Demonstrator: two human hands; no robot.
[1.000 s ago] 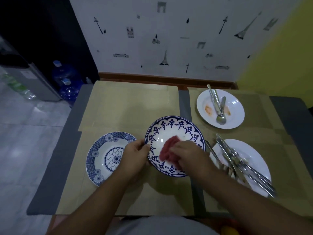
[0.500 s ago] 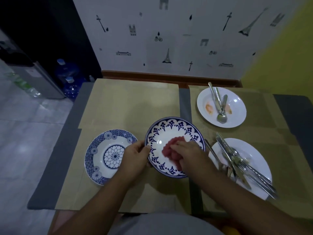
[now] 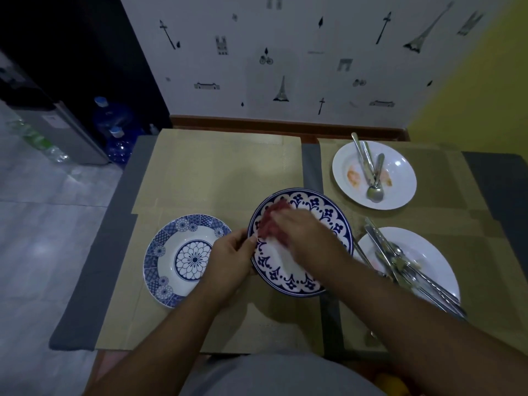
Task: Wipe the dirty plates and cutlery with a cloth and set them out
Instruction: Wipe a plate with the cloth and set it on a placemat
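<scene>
A blue-and-white scalloped plate (image 3: 328, 212) lies in the middle of the table. My left hand (image 3: 228, 258) grips its left rim. My right hand (image 3: 303, 232) presses a red cloth (image 3: 270, 221) onto the plate's upper left part. A second blue patterned plate (image 3: 183, 258) rests to the left, untouched. At the back right a white plate (image 3: 400, 172) with orange smears carries a spoon and other cutlery (image 3: 371, 172). A white plate (image 3: 428, 252) at the right holds a pile of cutlery (image 3: 405, 264).
Tan placemats (image 3: 217, 170) cover a grey table (image 3: 94, 270) that ends at a wall with a wooden skirting. Blue water bottles (image 3: 114, 121) and a grey appliance stand on the floor at the left.
My right hand has swept the red cloth from the plate's middle up toward its upper left rim. My left hand still holds the rim. The camera has tilted slightly.
</scene>
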